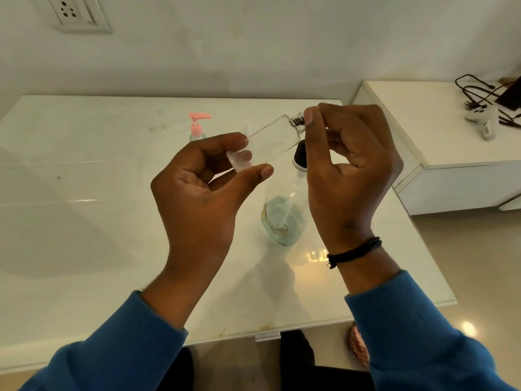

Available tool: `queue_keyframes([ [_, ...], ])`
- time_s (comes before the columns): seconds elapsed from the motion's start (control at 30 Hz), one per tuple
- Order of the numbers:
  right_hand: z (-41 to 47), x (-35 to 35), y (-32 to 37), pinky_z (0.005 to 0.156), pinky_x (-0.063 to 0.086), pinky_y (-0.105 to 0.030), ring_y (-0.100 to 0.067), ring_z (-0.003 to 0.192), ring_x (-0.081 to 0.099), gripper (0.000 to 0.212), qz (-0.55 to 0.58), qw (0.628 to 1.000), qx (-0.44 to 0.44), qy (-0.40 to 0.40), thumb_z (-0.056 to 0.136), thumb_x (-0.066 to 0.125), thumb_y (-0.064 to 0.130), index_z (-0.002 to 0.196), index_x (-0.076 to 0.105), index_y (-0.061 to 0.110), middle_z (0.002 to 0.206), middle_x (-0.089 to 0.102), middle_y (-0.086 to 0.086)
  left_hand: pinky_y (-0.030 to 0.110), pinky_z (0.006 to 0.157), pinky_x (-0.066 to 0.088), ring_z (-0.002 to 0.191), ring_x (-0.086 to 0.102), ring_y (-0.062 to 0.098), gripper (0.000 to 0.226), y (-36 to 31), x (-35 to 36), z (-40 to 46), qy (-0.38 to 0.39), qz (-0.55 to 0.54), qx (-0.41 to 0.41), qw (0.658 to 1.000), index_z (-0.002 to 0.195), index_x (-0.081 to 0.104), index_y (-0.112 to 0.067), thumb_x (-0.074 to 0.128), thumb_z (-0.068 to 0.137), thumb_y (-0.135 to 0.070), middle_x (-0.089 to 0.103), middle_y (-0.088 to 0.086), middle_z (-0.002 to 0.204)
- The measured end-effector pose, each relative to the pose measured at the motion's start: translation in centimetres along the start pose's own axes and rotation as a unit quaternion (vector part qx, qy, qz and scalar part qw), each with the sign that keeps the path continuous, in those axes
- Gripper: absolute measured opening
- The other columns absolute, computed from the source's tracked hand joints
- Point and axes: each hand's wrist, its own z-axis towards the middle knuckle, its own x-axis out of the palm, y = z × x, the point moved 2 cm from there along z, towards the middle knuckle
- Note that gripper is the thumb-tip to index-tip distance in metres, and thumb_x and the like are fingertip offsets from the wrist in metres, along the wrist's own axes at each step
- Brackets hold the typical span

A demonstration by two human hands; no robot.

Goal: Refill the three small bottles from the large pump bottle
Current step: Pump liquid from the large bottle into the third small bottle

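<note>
Nearest us, our left hand [203, 179] grips the base of a small clear plastic bottle [270, 142], tilted above the white table [84, 221]. Our right hand [346, 165] pinches its threaded neck. Beneath stands a large clear bottle [284, 218]; farther back, a pink-pump bottle [198, 127].

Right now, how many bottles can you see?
3 for sure: a clear small one held in both hands, a pink-pump bottle at the table's back, a large bottle below the hands. Others may be hidden.
</note>
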Motion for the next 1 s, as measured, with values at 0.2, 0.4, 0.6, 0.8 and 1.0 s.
queue_keyframes([
  [0.2,-0.3,0.1,-0.1,0.063,0.056,-0.027,-0.017,0.074,0.064,0.017,-0.007,1.0,-0.008,-0.019,0.096,0.069,0.007,0.083,0.075,-0.002,0.086,0.063,-0.004,0.021,0.082,0.06,0.095,0.075,0.009,0.037,-0.2,0.0,-0.5,0.002,0.023,0.014,1.0,0.112,0.073,-0.007,0.086,0.077,-0.011,0.075,-0.006,0.105],
  [0.4,-0.7,0.2,-0.4,0.065,0.057,-0.033,-0.017,0.078,0.063,0.016,0.008,1.0,-0.006,-0.028,0.096,0.067,0.002,0.082,0.074,-0.004,0.085,0.064,-0.007,0.02,0.083,0.059,0.097,0.074,0.007,0.039,-0.1,0.1,-0.7,-0.001,0.03,0.014,0.999,0.113,0.074,-0.005,0.086,0.077,-0.011,0.074,-0.006,0.107],
  [0.6,-0.3,0.1,-0.5,0.063,0.055,-0.043,-0.023,0.075,0.064,0.02,-0.003,1.0,-0.009,-0.027,0.096,0.066,0.005,0.078,0.073,-0.002,0.083,0.06,0.0,0.021,0.085,0.059,0.098,0.074,0.008,0.039,-0.2,0.2,-0.9,-0.003,0.031,0.016,0.999,0.116,0.073,-0.006,0.084,0.08,-0.012,0.074,-0.007,0.108],
  [0.8,-0.2,0.1,-0.5,0.064,0.053,-0.034,-0.016,0.074,0.061,0.02,0.012,0.999,0.008,-0.028,0.096,0.066,0.004,0.077,0.072,-0.002,0.082,0.059,0.002,0.019,0.085,0.058,0.1,0.073,0.004,0.039,-0.5,0.4,-1.2,0.003,0.035,0.021,0.999,0.118,0.072,-0.008,0.083,0.081,-0.014,0.072,-0.014,0.107],
  [1.0,-0.8,0.4,-0.6,0.065,0.052,-0.048,-0.022,0.075,0.062,0.021,0.019,0.999,0.019,-0.037,0.096,0.065,0.003,0.076,0.071,-0.002,0.082,0.06,0.0,0.027,0.087,0.06,0.105,0.073,0.012,0.042,0.0,0.2,-1.1,0.008,0.044,0.039,0.998,0.121,0.07,-0.004,0.083,0.082,-0.011,0.073,-0.001,0.115],
])
